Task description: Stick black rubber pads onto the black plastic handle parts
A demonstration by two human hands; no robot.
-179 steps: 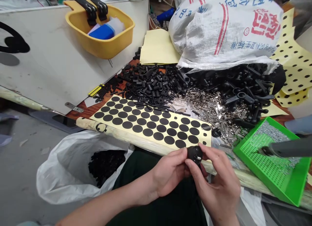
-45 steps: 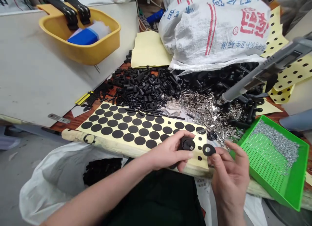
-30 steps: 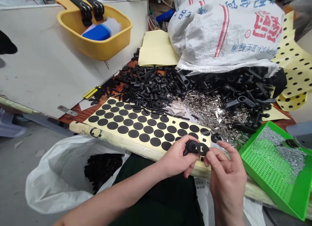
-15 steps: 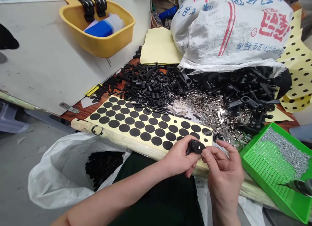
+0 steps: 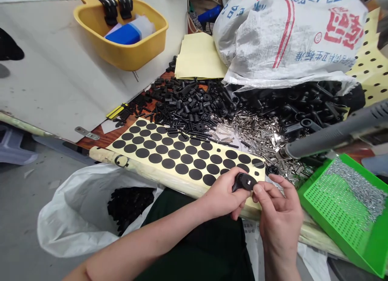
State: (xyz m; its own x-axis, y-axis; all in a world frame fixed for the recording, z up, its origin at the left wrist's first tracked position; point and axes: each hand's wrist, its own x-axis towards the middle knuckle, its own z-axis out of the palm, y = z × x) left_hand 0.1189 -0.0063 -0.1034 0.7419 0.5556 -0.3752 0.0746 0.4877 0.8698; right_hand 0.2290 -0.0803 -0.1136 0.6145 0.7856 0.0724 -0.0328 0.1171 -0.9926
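My left hand (image 5: 226, 194) is closed around a small black plastic part (image 5: 247, 182) with a round, flat end. A small shiny metal bit shows in the middle of that end. The thumb and forefinger of my right hand (image 5: 280, 210) pinch the part's right edge, while its other fingers are loosely curled. Just behind my hands lies a pale yellow sheet (image 5: 160, 137) with rows of black round stickers. Beyond it spread a pile of small silver metal pieces (image 5: 266, 137) and a heap of black plastic parts (image 5: 194, 103).
A grey rod-shaped tool (image 5: 336, 131) slants in from the right above the metal pieces. A green basket (image 5: 342, 216) holds many small screws. White sack (image 5: 291, 38) at the back, yellow bin (image 5: 130, 56) on the left panel, open white bag (image 5: 72, 216) below.
The grey tool has swung from over the green basket to above the metal pieces. The part's flat end is turned slightly more toward me. Both hands have hardly moved.
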